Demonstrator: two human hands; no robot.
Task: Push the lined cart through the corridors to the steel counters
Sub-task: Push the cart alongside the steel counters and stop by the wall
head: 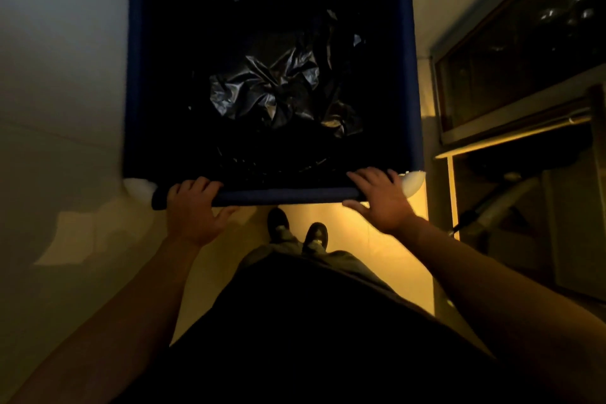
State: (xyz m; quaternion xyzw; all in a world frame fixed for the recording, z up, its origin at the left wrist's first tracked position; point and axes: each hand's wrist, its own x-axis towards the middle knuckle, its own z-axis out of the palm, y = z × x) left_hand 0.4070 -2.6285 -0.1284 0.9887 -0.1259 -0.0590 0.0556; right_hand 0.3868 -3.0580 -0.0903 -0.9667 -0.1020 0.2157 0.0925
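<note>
Curling over the near rail point(282, 197) of the cart point(411, 75), the fingers point(196, 185) of the left hand point(191, 210) wrap the padded dark-blue bar from above, with the thumb point(226, 211) reaching under it on the near side, so this hand is closed around the rail. The fingers point(370, 179) of the right hand point(382, 198) lie flatter, spread a little and draped over the rail's right end, with the thumb point(354, 205) stretched along the near edge; this hand rests on the bar more than it clamps it. Both forearms run back toward the camera, bare to the elbow.

Beyond the rail, the cart fills the upper middle of the view, a deep rectangular bin with dark-blue sides. A black plastic liner point(278, 95) covers its inside, and crumpled glossy folds catch light near the centre. White rounded corner pieces point(414, 182) show at the cart's near corners, just outside each hand.

Below the rail, two dark shoes point(298, 231) stand on a yellow-lit floor point(377, 259). A pale wall point(59, 75) runs close along the cart's left side. On the right stands a steel unit point(511, 121) with a dark glass panel; its lower part is too dim to make out.
</note>
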